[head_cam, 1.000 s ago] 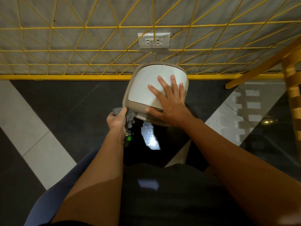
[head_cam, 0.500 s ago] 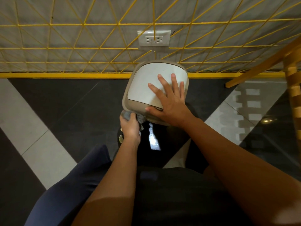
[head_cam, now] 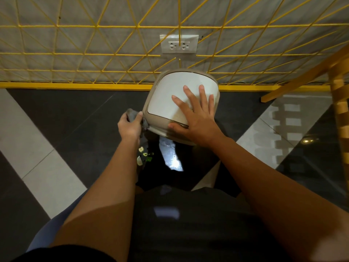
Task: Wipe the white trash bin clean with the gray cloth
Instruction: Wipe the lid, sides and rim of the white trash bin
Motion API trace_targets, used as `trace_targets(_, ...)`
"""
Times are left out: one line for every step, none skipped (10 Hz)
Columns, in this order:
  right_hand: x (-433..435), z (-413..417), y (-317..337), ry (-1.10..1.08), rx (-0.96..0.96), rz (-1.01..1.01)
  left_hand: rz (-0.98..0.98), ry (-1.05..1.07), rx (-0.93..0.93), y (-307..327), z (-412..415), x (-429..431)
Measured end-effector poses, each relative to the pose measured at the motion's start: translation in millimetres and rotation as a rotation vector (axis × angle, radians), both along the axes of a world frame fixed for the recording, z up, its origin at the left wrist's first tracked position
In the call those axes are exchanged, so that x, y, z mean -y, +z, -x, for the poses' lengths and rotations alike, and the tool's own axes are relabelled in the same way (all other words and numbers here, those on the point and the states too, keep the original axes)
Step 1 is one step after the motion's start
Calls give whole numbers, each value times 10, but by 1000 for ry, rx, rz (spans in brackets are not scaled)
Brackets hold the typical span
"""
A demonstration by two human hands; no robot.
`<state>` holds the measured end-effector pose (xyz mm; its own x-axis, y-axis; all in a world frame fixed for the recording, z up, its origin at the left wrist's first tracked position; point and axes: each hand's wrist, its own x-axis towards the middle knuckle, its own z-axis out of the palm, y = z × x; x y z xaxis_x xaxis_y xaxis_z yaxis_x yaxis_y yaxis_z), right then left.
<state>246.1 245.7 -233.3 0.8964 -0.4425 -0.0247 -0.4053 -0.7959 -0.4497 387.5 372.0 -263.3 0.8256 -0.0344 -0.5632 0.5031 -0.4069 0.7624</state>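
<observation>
The white trash bin with a beige rim stands on the dark floor in front of the yellow grid, seen from above. My right hand lies flat on its white lid, fingers spread and thumb over the near rim. My left hand grips the bunched gray cloth and holds it against the bin's left near side, at the rim. The bin's body below the lid is mostly hidden.
A yellow wire grid with a yellow base bar runs along the wall; a white double socket sits behind it. A wooden chair stands at the right. The glossy floor has black and white tiles. My legs fill the lower frame.
My left hand moved with the cloth from the bin's near front rim leftward and up to its left side. My right hand stayed flat on the lid.
</observation>
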Motion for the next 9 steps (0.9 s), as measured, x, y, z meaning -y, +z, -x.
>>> trace_targets(3,-1,6,-1,-7,2,103,81,-107,-9,107,-49)
trace_targets(0,1,15,1,-4,-9,239,129,-200,-44,248,-124)
trace_targets(-5,21,23,11,6,-12,216,30,-174,-76,314,-183)
trace_targets(-1,36,33,15,1,-6,175,-2,-164,-110,258,-201)
trace_targets(6,22,44,16,-1,-8,159,-21,-174,-125,151,-219)
trace_targets(6,17,43,19,-9,-3,181,5,-176,-129,83,-213)
trace_targets(5,18,31,14,-19,-4,206,54,-161,-120,24,-154)
trace_targets(4,18,29,15,-20,-2,199,43,-165,-124,-1,-126)
trace_targets(4,32,30,23,-8,6,177,22,-183,-123,87,-164)
